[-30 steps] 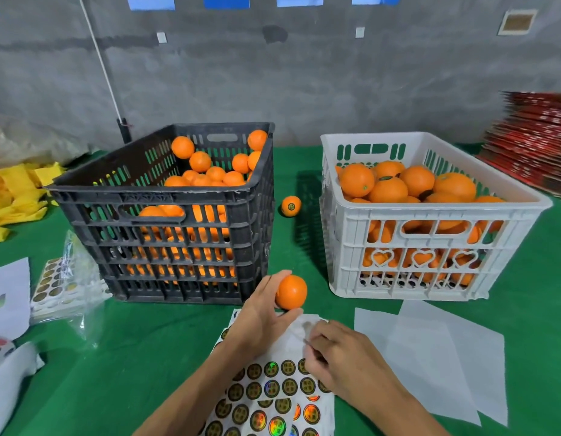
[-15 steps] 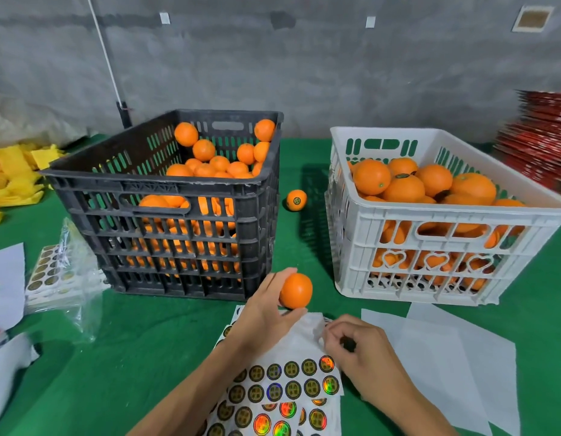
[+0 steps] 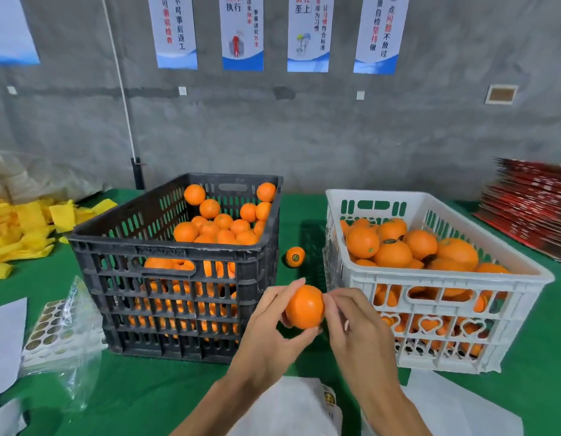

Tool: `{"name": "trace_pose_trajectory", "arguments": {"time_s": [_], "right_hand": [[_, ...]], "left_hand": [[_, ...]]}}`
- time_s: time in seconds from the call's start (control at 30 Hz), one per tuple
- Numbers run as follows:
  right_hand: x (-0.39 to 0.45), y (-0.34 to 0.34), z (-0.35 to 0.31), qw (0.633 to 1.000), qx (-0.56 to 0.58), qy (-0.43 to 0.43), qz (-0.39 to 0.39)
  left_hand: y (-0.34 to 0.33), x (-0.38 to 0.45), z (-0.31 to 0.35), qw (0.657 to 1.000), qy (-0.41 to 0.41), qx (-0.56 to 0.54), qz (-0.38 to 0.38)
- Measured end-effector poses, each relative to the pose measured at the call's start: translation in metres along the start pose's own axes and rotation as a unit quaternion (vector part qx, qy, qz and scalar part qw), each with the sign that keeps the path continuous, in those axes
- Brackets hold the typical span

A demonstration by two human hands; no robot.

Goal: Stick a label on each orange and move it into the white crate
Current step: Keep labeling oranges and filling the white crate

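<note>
Two hands now meet at chest height over the green worktop (image 3: pixel 153 401): the left hand (image 3: pixel 266 341) grips an orange (image 3: pixel 304 306) between thumb and fingers, and the right hand (image 3: pixel 354 325) has its fingertips pinched against the fruit's right side. Half a second ago the orange sat lower, just above the sticker sheet (image 3: pixel 331 401), while the right hand picked at that sheet; since then the fruit has been lifted and the right hand has come up to it, which I take to mean a label is being pressed on, though the label itself is hidden behind the fingers. If so, what remains for this fruit is the short carry right into the white crate (image 3: pixel 367 278), already heaped with oranges and standing just beside the hands, its near wall the one thing to clear. Left of the hands stands the black crate (image 3: pixel 115 250), still well stocked with fruit, so much of the job is left. More sticker sheets in a clear bag (image 3: pixel 62 322) lie at its left. Between the crates a loose orange (image 3: pixel 294 256) already wearing a label sits on the cloth. Farther off are yellow cloths (image 3: pixel 24 225) at left, a red stack (image 3: pixel 534 209) at right, and posters (image 3: pixel 243 33) on the grey wall.
</note>
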State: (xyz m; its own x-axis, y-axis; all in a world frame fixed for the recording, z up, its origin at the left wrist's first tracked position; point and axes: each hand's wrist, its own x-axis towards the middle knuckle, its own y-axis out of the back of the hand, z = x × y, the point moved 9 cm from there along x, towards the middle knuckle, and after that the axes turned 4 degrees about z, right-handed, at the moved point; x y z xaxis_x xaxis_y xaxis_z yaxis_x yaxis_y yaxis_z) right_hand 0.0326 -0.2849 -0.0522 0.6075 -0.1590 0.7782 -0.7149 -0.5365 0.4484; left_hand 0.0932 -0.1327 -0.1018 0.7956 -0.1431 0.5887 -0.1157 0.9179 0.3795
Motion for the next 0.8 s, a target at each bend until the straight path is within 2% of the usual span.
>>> {"name": "trace_pose_trajectory", "arguments": {"time_s": [0.13,0.27,0.4,0.53,0.6,0.7,0.8], "right_hand": [[0.045,0.04,-0.009,0.997,0.042,0.005,0.058],[0.108,0.067,0.014,0.995,-0.074,-0.028,0.054],[0.159,0.085,0.047,0.986,-0.143,-0.07,0.053],[0.18,0.076,0.056,0.979,-0.193,-0.056,0.036],[0.186,0.063,0.045,0.983,-0.18,-0.024,0.038],[0.194,0.026,0.018,0.991,-0.129,0.02,0.013],[0.202,-0.035,-0.015,0.994,-0.07,0.037,-0.072]], "left_hand": [[-0.002,0.052,0.056,0.996,-0.041,-0.073,0.023],[-0.032,0.129,0.117,0.995,-0.092,-0.021,0.038],[-0.083,0.196,0.143,0.992,-0.08,0.088,-0.044],[-0.107,0.218,0.134,0.981,-0.041,0.066,-0.178],[-0.092,0.228,0.128,0.975,-0.064,0.077,-0.199],[-0.034,0.248,0.105,0.979,-0.09,0.104,-0.151],[0.031,0.263,0.05,0.977,-0.037,0.187,-0.1]]}}
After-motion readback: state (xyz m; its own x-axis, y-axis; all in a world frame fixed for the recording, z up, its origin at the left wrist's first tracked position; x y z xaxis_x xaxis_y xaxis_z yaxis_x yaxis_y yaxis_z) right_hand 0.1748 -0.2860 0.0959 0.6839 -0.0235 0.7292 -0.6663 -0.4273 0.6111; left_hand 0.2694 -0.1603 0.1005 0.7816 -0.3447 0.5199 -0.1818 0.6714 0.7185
